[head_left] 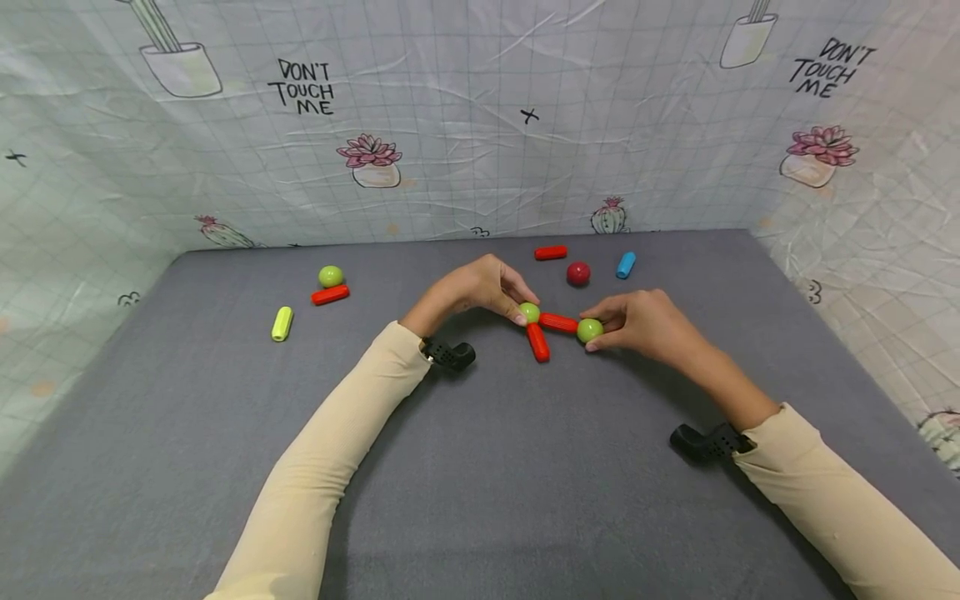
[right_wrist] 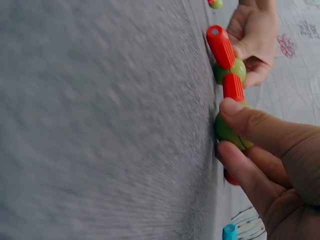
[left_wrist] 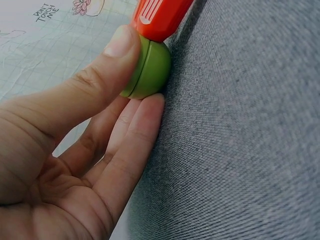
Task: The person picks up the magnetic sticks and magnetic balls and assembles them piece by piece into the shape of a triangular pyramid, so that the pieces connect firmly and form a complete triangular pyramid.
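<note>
My left hand [head_left: 487, 287] pinches a green ball [head_left: 529, 312] between thumb and fingers, close to the tabletop. Two red rods meet that ball: one rod [head_left: 538, 342] points toward the near side, the other red rod [head_left: 558, 322] runs right to a second green ball [head_left: 589, 330]. My right hand [head_left: 645, 329] pinches this second ball by thumb and fingers. In the right wrist view the near-side rod [right_wrist: 220, 46] shows a round socket at its free end. The left wrist view has the left ball [left_wrist: 154, 70] touching a red rod [left_wrist: 161, 17].
Behind the hands lie a red rod [head_left: 551, 252], a red ball [head_left: 578, 273] and a blue rod [head_left: 626, 265]. At the left are a green ball [head_left: 331, 277], a red rod [head_left: 330, 295] and a yellow-green rod [head_left: 282, 324]. A patterned curtain [head_left: 450, 108] hangs behind the grey table [head_left: 510, 500].
</note>
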The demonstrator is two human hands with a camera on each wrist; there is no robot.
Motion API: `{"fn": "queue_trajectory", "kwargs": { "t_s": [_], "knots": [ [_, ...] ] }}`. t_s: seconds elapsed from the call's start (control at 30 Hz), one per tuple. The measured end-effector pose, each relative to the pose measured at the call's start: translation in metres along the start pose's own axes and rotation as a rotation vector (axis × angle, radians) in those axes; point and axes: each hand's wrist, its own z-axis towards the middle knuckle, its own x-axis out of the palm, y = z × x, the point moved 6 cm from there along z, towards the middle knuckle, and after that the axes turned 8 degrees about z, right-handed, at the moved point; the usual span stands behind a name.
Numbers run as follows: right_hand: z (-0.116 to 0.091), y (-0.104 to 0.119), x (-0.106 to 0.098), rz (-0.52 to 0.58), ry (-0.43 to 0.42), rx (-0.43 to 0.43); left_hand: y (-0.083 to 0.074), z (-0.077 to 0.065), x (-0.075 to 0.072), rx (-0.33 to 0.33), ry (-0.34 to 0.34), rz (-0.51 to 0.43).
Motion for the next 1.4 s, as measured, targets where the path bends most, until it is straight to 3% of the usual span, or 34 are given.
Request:
{"fn": "queue_trajectory", "kwargs": {
  "t_s": [0.27, 0.4, 0.53, 0.67, 0.77, 0.97, 1.13, 1.23, 1.4],
  "knots": [
    [-0.007, 0.006, 0.003, -0.007, 0.071, -0.031, 0.001, -0.003, 0.004, 0.038, -0.011, -0.010],
    [-0.012, 0.005, 0.001, 0.025, 0.138, -0.047, -0.002, -0.001, 0.007, 0.036, -0.022, 0.035],
    [-0.016, 0.004, 0.002, 0.067, 0.180, -0.044, -0.007, 0.000, 0.008, 0.033, -0.076, 0.085],
    [-0.017, 0.006, 0.009, 0.141, 0.219, -0.056, -0.005, 0.002, 0.009, 0.001, -0.105, 0.011],
    [-0.016, 0.008, 0.010, 0.165, 0.206, -0.063, -0.003, 0.002, 0.011, -0.016, -0.091, -0.073],
    [-0.005, 0.010, 0.002, 0.127, 0.093, -0.061, -0.017, 0.004, 0.016, 0.070, 0.005, -0.039],
    [0.004, 0.011, 0.002, 0.103, 0.107, -0.041, -0.028, 0.006, 0.025, 0.146, 0.097, -0.006],
    [0.008, 0.011, 0.002, 0.089, 0.102, -0.042, -0.030, 0.007, 0.025, 0.167, 0.094, 0.033],
    [0.009, 0.009, 0.001, 0.073, 0.065, -0.045, -0.025, 0.003, 0.016, 0.142, 0.021, 0.110]
  ]
}}
